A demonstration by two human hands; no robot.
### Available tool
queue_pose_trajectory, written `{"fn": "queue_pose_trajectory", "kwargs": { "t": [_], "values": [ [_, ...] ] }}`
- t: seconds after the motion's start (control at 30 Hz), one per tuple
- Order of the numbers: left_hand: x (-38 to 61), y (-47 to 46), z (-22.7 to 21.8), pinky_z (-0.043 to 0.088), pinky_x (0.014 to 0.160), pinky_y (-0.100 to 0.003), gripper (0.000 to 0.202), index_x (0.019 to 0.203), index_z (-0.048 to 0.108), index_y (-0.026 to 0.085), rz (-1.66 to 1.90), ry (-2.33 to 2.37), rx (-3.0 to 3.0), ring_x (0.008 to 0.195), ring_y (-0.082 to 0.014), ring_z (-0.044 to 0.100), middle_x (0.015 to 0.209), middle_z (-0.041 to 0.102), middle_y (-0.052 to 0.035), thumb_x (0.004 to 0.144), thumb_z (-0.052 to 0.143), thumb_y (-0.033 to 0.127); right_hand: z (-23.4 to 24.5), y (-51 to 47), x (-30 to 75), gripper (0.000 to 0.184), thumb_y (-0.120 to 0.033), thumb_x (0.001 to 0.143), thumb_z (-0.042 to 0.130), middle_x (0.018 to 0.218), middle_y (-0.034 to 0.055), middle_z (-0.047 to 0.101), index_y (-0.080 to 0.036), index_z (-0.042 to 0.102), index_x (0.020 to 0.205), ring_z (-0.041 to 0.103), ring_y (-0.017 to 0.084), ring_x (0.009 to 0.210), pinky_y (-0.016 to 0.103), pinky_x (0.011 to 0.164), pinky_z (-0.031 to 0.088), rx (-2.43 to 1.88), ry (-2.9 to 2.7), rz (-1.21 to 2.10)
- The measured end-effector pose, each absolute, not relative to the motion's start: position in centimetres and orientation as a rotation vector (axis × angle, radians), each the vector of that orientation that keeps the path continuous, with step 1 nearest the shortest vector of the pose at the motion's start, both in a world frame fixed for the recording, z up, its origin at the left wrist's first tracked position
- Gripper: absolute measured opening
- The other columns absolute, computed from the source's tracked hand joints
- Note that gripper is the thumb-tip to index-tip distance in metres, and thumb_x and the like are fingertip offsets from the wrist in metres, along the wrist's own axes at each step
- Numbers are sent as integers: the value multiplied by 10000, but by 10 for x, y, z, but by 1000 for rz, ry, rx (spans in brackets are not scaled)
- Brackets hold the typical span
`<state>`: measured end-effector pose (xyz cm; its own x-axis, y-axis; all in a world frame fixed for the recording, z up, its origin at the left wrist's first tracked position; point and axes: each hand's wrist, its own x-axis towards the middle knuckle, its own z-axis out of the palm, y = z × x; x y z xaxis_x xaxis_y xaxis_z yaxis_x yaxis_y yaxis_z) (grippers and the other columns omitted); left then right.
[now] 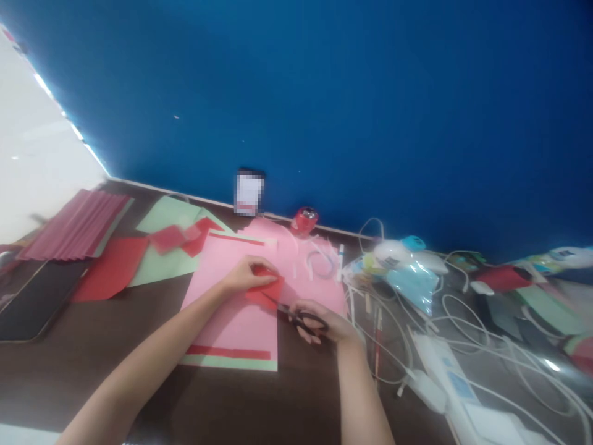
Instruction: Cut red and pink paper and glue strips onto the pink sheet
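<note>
My left hand (250, 275) pinches a small piece of red paper (265, 295) above a large pink sheet (222, 318). In my right hand (319, 321) is a pair of dark-handled scissors (308, 320), the fingers wrapped round the loops. Its blades point left and meet the lower right part of the red paper; blur hides how far apart they are. Dark red strips run across the pink sheet near its top and bottom, and a pale green band (231, 363) edges its bottom.
Left lie red paper (111, 269), pale green sheets (167, 272), a pleated pink paper stack (76, 225) and a black tablet-like slab (39, 300). A red object (304, 221) stands by the blue wall (324, 111). Right are white cables, a power strip (445, 371) and a blue-white packet (412, 284).
</note>
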<state>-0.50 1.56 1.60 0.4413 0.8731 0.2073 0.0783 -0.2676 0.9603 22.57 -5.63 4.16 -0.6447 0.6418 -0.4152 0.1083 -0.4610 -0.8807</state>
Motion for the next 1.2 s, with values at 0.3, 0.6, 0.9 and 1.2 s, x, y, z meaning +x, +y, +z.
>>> {"fn": "queue_pose_trajectory", "kwargs": {
  "t": [0.3,0.6,0.9,1.2],
  "values": [
    [-5,15,16,520,741,-246,129,789,700,142,980,800,1656,769,-157,657,828,708,-64,692,682,225,29,-51,230,208,-371,823,488,406,-95,299,-165,508,832,412,87,374,170,323,221,-1101,-1289,2237],
    [-4,15,16,527,734,-253,130,782,703,140,981,820,1657,759,-160,660,820,711,-68,691,680,229,29,-51,230,230,-385,818,470,393,-104,232,-162,528,832,434,94,387,163,331,248,-1161,-1232,2252],
    [-4,16,14,524,745,-255,121,773,702,142,994,827,1629,761,-161,661,814,710,-64,690,679,227,38,-52,226,177,-332,780,475,390,-102,262,-164,518,818,421,88,378,161,335,241,-1168,-1297,2214],
    [-4,15,17,524,741,-257,132,780,700,138,970,814,1648,769,-164,663,820,712,-68,690,673,232,29,-50,230,152,-300,779,484,398,-108,269,-165,505,847,412,84,374,161,337,242,-1123,-1319,2251]
  ]
}}
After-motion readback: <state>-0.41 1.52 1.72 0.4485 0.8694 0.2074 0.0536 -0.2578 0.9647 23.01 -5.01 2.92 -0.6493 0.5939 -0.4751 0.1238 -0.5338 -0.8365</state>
